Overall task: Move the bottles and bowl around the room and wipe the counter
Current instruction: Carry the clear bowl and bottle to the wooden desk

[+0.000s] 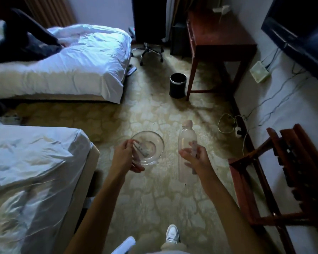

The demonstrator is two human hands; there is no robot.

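Head view: patterned carpet (154, 110) between two beds, perhaps beige.

The bowl (147, 147) in the left hand (124, 158) is clear glass. The bottle (187, 142) in the right hand (196, 158) is clear with a pale pink cap. Beneath both hands the carpet (154, 189) is cream and olive in a blotchy pattern. Left of the left hand, the beds (35, 162) are white. Ahead of the right hand stand a black bin (177, 85) and a reddish-brown table (218, 39).
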